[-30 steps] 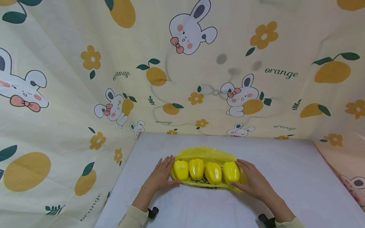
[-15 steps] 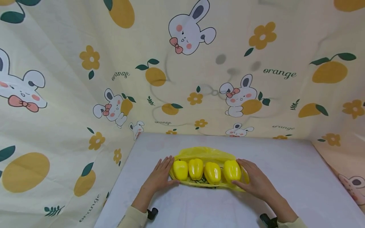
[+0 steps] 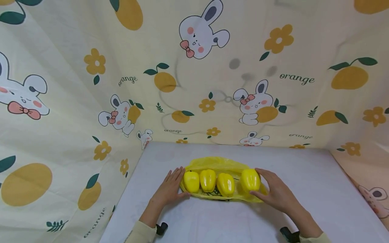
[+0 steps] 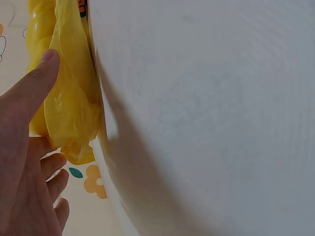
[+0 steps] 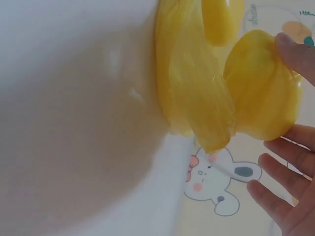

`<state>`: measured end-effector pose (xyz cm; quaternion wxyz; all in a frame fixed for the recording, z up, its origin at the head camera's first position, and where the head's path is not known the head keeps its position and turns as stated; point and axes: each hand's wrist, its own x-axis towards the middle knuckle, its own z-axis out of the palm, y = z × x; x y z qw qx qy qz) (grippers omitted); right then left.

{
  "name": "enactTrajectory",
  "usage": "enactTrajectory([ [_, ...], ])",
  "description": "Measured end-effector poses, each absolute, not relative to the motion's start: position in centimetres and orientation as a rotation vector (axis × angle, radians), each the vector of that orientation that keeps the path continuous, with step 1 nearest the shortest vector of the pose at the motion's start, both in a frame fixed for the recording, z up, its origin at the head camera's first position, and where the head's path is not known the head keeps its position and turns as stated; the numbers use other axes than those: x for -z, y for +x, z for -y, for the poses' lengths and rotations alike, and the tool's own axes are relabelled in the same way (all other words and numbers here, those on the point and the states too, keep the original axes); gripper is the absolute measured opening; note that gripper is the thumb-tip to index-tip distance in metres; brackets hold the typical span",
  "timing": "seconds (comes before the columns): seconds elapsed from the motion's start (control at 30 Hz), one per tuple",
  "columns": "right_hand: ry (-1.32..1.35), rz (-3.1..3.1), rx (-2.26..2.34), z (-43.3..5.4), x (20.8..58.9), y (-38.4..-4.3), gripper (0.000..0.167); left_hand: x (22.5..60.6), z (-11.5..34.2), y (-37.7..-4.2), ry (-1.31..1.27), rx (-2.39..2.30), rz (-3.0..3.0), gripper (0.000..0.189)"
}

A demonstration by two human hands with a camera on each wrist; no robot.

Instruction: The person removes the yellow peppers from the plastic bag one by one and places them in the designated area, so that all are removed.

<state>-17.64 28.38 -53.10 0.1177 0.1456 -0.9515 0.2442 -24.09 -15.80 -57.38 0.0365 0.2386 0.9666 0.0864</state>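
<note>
Several yellow bell peppers lie in a row on a flattened yellow plastic bag; the leftmost pepper sits beside my left hand. That hand rests at the bag's left end with its fingers extended, and in the left wrist view its thumb lies against the bag. My right hand holds the rightmost pepper between thumb and fingers. In the right wrist view this pepper is raised above the bag's crumpled edge, apart from its neighbour.
The bag lies on a white-covered table. A cream curtain printed with rabbits and oranges stands behind it and along both sides. Dark wrist cameras sit on both wrists.
My right hand has taken hold of the rightmost pepper and lifted it, shifting slightly right, so the gap to the other peppers has widened. The left hand stays in place at the bag.
</note>
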Motion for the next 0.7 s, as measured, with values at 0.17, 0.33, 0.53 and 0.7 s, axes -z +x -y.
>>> enactTrajectory([
  [0.17,0.425,2.788,-0.721,-28.8,52.7,-17.6,0.093,57.5,15.9,-24.1,0.732,-0.271,-2.967,0.109],
  [0.33,0.429,2.786,-0.729,-29.1,52.4,-17.8,0.093,57.5,15.9,-24.1,0.733,-0.279,-2.969,0.109],
  [0.53,0.426,2.788,-0.717,-29.4,51.9,-18.1,0.094,57.6,15.9,-24.1,0.726,-0.282,-2.965,0.108],
  [0.7,0.426,2.775,-0.724,-29.7,51.5,-18.4,0.095,57.8,15.9,-24.1,0.721,-0.267,-2.965,0.108],
])
